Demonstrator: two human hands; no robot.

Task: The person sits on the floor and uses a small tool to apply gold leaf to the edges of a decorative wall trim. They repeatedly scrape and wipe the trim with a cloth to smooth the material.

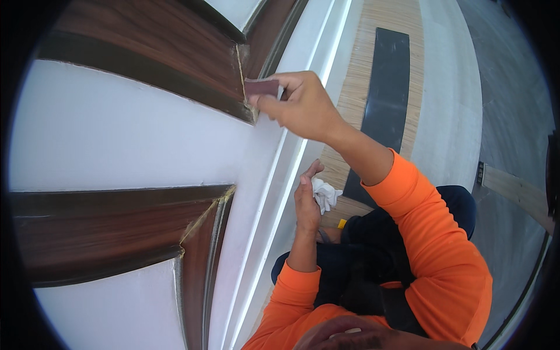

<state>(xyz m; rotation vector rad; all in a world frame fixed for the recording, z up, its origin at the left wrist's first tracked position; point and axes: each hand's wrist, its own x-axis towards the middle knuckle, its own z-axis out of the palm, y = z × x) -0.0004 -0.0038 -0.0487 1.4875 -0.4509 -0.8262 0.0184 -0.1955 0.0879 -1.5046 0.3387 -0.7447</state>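
The right hand [300, 105] holds a small dark reddish-brown sanding block [262, 87] tight in its fingers. The block presses on the corner joint of the dark brown wooden trim [175, 58], which frames a flat white wall panel [116, 134]. The left hand [307, 201] sits lower, close to the body, with its fingers closed around a crumpled white cloth [324, 194]. Both sleeves are bright orange. Below lies a striped pale wooden floor [373, 35].

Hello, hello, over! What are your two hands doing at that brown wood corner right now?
Right hand pressing a small brown block on the wood trim's corner joint. Left hand lower, holding a crumpled white cloth. Nothing blocking the joint.
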